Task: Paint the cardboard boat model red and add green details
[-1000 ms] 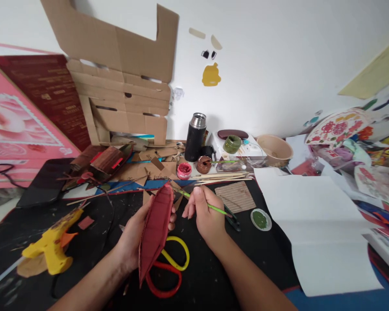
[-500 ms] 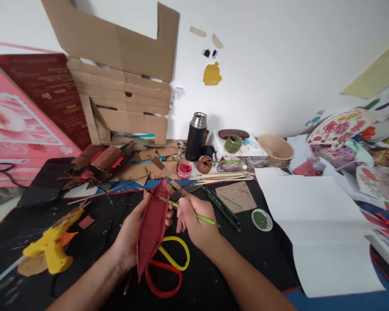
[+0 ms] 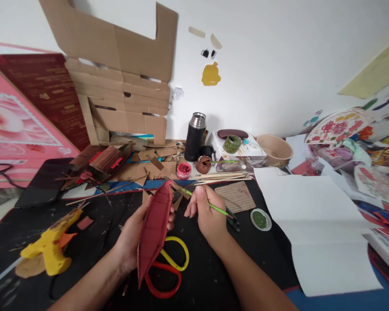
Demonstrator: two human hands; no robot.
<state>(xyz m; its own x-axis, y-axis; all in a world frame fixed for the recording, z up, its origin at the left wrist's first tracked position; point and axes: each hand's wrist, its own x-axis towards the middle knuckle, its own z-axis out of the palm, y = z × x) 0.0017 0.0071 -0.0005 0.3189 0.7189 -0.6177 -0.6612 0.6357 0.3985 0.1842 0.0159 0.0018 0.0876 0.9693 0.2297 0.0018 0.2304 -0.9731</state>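
My left hand (image 3: 132, 235) is closed round a long, narrow, dark-red boat-shaped piece (image 3: 154, 229), tilted with its pointed upper end away from me. Between the fingers of my right hand (image 3: 209, 214) is a green-handled paintbrush (image 3: 214, 206). Its tip is at the upper edge of the red piece, close to the point; I cannot tell if it touches. Beneath the red piece lie scissors with one yellow and one red handle loop (image 3: 180, 268). An open jar of red paint (image 3: 184, 170) and a jar of brown paint (image 3: 204, 164) stand beyond my hands.
A yellow glue gun (image 3: 48, 250) lies at left. Corrugated cardboard (image 3: 236, 195), a lid with green paint (image 3: 260, 220) and white paper (image 3: 320, 229) lie to the right. At the back stand a black flask (image 3: 194, 140), a beige bowl (image 3: 275, 149) and a large cardboard sheet (image 3: 129, 88).
My right hand and the paintbrush have moved to the right, from the inside of the red piece to its upper edge. The red piece has shifted slightly in my left hand.
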